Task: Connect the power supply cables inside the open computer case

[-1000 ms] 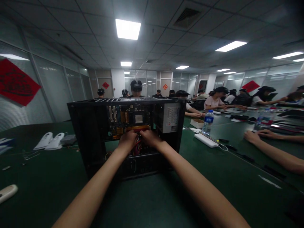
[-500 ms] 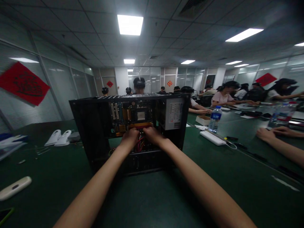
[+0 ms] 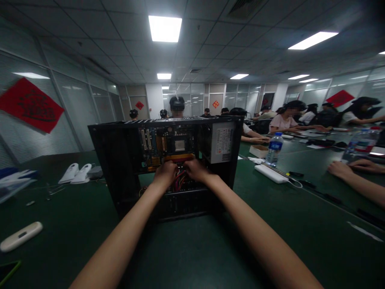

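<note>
Both hands, left hand [image 3: 165, 173] and right hand [image 3: 195, 169], pinch red wires [image 3: 179, 181] inside the computer case [image 3: 120, 168]; best pull gently, straight outward.

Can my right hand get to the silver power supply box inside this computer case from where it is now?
Probably yes. The right hand is already inside the open computer case, just below the power supply, and nothing visible lies between them, though the cables crowd the space underneath.

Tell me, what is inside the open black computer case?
Inside the computer case: a motherboard, a power supply, coloured cables. Left hand and right hand cover what they touch.
</note>
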Demonstrator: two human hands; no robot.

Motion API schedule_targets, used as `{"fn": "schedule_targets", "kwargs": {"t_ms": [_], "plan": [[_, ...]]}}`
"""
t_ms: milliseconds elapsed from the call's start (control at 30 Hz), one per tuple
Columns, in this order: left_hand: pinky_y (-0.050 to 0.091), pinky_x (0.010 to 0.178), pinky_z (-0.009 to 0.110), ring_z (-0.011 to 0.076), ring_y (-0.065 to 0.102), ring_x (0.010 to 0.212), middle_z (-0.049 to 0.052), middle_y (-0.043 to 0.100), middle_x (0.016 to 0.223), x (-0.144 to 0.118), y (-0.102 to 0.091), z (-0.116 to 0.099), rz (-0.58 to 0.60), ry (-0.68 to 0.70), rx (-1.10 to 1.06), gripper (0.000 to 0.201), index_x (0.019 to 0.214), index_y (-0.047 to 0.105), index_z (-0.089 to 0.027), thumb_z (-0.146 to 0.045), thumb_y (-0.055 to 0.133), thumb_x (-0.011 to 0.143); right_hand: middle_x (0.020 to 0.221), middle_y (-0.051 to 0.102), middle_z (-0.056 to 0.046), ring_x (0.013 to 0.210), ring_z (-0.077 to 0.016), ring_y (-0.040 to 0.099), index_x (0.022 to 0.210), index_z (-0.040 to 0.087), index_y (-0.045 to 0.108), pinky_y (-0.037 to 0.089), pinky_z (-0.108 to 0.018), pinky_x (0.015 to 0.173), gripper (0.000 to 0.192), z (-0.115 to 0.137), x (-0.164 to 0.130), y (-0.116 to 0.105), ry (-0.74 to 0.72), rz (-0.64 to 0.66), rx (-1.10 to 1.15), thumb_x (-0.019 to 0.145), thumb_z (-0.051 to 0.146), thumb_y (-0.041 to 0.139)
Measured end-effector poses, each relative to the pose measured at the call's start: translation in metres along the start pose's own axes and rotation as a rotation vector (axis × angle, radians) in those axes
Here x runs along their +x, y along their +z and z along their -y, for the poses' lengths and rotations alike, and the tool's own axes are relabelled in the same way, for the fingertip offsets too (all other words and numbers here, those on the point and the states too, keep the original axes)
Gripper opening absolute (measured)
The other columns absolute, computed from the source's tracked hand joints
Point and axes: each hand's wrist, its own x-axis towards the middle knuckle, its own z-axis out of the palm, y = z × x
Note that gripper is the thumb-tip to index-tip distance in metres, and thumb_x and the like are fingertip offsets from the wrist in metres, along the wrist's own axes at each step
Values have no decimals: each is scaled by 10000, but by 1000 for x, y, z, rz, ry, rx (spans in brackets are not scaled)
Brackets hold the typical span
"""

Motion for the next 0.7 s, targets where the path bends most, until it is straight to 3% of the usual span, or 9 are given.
{"fn": "schedule_targets", "kwargs": {"t_ms": [700], "plan": [[471, 764, 308, 251, 682, 970, 118, 718, 1049, 1, 0, 0, 19, -22, -26, 312, 956, 764, -189, -246, 457, 949, 1123, 754, -94, 1053, -215, 692, 1107, 135, 767, 486, -249, 903, 325, -3, 4, 2, 118, -4, 22, 879, 73, 544]]}}
